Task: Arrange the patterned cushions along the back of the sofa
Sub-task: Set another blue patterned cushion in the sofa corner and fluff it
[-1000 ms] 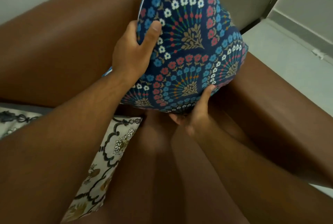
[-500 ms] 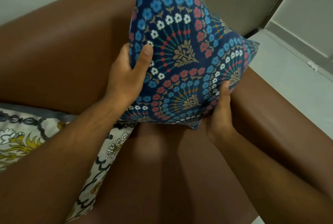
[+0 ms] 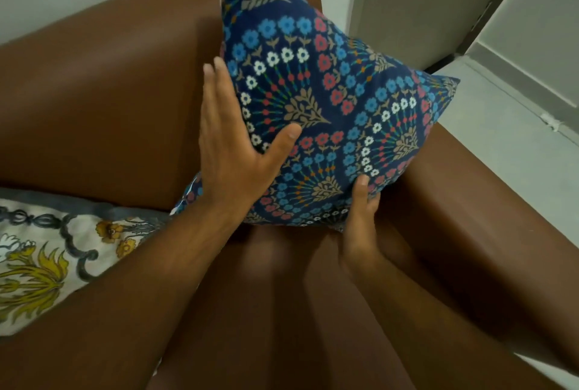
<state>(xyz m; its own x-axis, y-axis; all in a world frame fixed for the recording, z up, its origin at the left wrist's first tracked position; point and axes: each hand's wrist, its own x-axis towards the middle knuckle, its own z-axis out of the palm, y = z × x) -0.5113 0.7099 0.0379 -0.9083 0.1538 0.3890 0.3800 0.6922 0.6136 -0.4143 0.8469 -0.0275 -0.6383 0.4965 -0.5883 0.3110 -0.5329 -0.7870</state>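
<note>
- The navy-blue square fabric cushion with red, blue and white flowers (image 3: 332,113) stands on one corner in the end of the brown leather sofa (image 3: 103,101), leaning on the backrest.
- The left hand (image 3: 233,151) lies flat against its left edge, fingers straight, thumb spread across the front.
- The right hand (image 3: 360,220) pinches the bottom edge, thumb in front.
- Left of the left fingers lies a white cushion with yellow flowers and grey scrolls (image 3: 47,261).
</note>
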